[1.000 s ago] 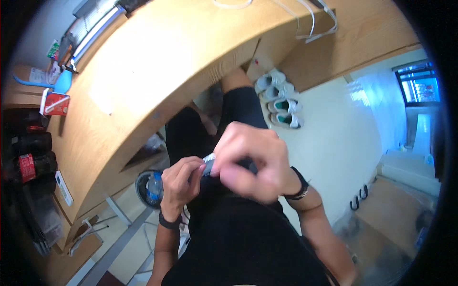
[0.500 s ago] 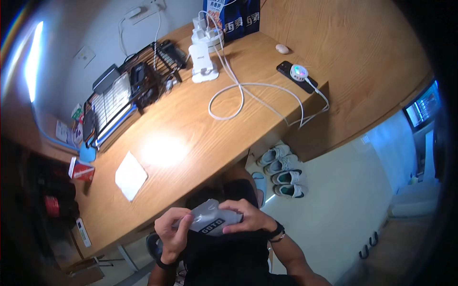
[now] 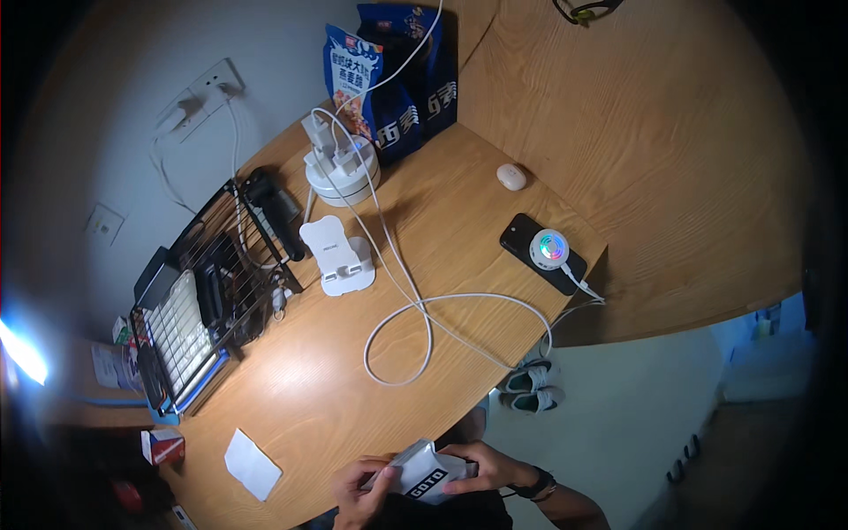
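A silvery-grey plastic pouch (image 3: 427,465) with a dark printed label is held between both hands at the table's near edge. My left hand (image 3: 364,490) grips its left side, the thumb on top. Its right side is pinched by my right hand (image 3: 484,468), with the thumb on the face near the label and the fingers over the upper edge. The contents of the pouch are hidden. On the tabletop, left of my hands, lies a white sheet of paper (image 3: 253,465).
A white cable (image 3: 397,382) loops over the desk (image 3: 327,353). Farther back are a phone (image 3: 521,231) with a round lit device (image 3: 549,249), a white stand (image 3: 336,256), a power strip (image 3: 343,184), blue snack bags (image 3: 402,106) and a wire rack (image 3: 190,327). Shoes (image 3: 534,389) stand on the floor.
The view has tipped up toward the back of the desk, so my hands sit lower in it. The pouch now looks straighter and more compact, still held by both hands.
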